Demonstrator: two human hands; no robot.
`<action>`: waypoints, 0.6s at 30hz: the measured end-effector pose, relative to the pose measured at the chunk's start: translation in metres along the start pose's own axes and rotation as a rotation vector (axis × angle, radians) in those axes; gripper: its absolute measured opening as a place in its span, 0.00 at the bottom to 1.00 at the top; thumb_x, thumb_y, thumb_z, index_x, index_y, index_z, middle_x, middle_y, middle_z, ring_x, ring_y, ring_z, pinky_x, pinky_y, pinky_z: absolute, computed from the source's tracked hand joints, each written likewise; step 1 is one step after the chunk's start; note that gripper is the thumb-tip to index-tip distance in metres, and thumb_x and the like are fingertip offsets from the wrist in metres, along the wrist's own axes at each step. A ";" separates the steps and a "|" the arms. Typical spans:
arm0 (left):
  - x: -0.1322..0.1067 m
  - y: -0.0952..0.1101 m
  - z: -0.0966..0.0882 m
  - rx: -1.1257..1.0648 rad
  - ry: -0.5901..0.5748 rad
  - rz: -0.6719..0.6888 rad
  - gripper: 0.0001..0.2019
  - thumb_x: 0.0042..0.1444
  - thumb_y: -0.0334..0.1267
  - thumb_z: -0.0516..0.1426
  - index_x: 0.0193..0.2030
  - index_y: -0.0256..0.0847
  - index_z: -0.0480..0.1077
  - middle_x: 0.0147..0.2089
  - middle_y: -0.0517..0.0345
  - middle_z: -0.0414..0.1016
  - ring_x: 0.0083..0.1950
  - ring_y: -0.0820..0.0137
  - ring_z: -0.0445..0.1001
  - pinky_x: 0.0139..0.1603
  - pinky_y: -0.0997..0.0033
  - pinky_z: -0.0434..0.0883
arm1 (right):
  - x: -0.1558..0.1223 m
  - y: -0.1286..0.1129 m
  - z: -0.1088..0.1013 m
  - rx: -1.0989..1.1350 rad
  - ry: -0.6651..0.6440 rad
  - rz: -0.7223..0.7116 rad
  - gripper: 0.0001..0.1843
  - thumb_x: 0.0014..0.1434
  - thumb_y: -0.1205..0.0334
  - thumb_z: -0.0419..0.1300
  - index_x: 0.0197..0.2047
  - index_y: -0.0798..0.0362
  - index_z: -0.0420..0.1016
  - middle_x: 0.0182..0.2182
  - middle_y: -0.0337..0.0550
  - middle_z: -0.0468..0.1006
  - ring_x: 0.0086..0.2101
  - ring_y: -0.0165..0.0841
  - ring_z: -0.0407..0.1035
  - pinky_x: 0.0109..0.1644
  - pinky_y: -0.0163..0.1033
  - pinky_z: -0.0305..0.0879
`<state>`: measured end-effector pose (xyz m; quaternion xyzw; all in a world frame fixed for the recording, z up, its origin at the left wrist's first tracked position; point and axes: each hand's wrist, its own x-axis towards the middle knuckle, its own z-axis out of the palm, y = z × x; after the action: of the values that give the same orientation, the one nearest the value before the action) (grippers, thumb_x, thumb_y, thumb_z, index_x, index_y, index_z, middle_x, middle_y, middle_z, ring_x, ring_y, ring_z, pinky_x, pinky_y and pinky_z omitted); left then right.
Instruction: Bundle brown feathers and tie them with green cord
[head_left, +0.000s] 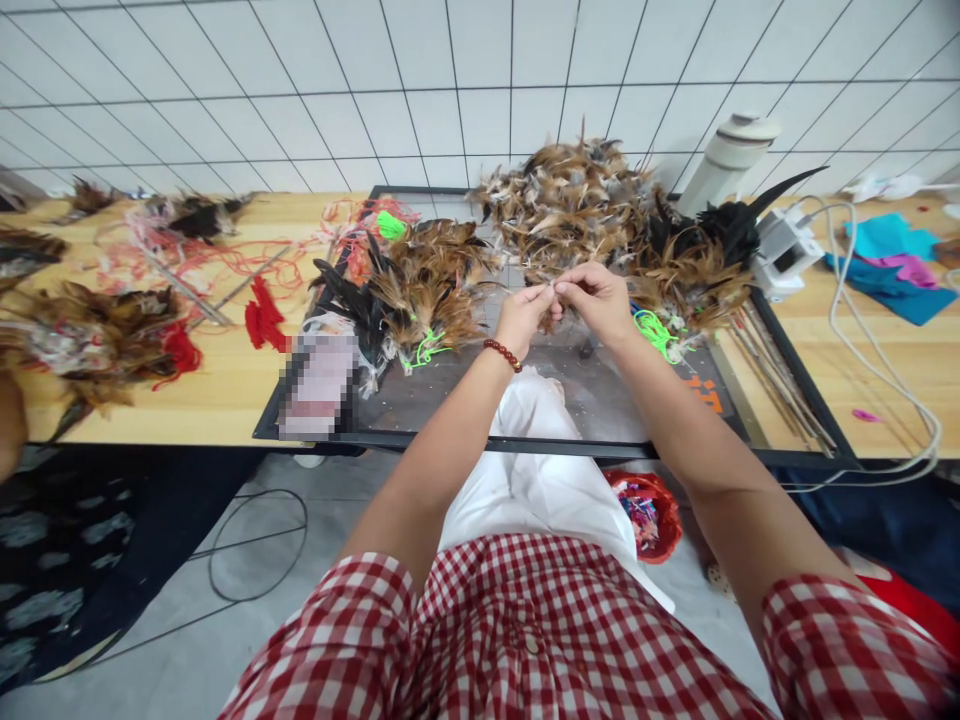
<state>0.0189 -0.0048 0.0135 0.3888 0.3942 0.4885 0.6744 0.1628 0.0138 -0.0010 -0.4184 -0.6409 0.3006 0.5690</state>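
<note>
My left hand (pixel 523 318) and my right hand (pixel 600 300) meet above the framed glass-like board (pixel 480 405), fingertips pinched together. Between them shows a bit of brown feather (pixel 553 322), mostly covered by the fingers. Just behind lies a big heap of brown feathers (pixel 566 200). Left of my hands is a pile of brown feathers (pixel 431 275) with bright green ties (pixel 427 348) and black feathers (pixel 360 305). Brown and black feathers (pixel 694 255) lie on the right, beside a bundle of green strands (pixel 656 332).
A pale thermos (pixel 727 160) and a white charger (pixel 784 250) with a looping cable (pixel 892 360) stand at right, near thin sticks (pixel 780 375). Feather bundles (pixel 97 345) and red string (pixel 264 315) lie left. Below is a red basket (pixel 664 530). A person sits at left.
</note>
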 end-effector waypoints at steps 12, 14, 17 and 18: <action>0.013 -0.014 -0.013 0.273 -0.089 0.199 0.18 0.61 0.34 0.61 0.19 0.37 0.68 0.19 0.64 0.67 0.21 0.81 0.62 0.26 0.79 0.59 | -0.001 0.004 -0.005 -0.037 -0.095 0.046 0.20 0.53 0.41 0.68 0.30 0.51 0.78 0.28 0.38 0.75 0.32 0.32 0.68 0.41 0.40 0.67; 0.015 -0.015 -0.012 0.338 -0.075 0.244 0.18 0.61 0.32 0.62 0.19 0.37 0.69 0.18 0.64 0.67 0.22 0.80 0.62 0.27 0.79 0.59 | -0.002 0.003 -0.006 -0.094 -0.083 0.025 0.17 0.54 0.45 0.67 0.29 0.51 0.77 0.28 0.38 0.74 0.32 0.31 0.67 0.41 0.40 0.66; 0.015 -0.013 -0.010 0.270 0.029 0.229 0.14 0.60 0.33 0.62 0.22 0.37 0.72 0.18 0.65 0.66 0.22 0.79 0.63 0.27 0.78 0.60 | 0.004 0.004 -0.007 -0.157 -0.038 0.044 0.13 0.56 0.50 0.65 0.32 0.51 0.79 0.30 0.40 0.77 0.31 0.32 0.68 0.41 0.40 0.67; 0.014 -0.011 -0.009 0.206 0.081 0.204 0.13 0.61 0.34 0.62 0.24 0.37 0.73 0.18 0.66 0.66 0.21 0.79 0.62 0.27 0.78 0.60 | 0.008 0.005 -0.008 -0.198 -0.013 0.069 0.12 0.57 0.51 0.64 0.34 0.52 0.80 0.31 0.41 0.79 0.32 0.32 0.69 0.41 0.41 0.67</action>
<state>0.0181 0.0077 -0.0023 0.4741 0.4274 0.5269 0.5612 0.1719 0.0223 0.0002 -0.4925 -0.6564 0.2577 0.5101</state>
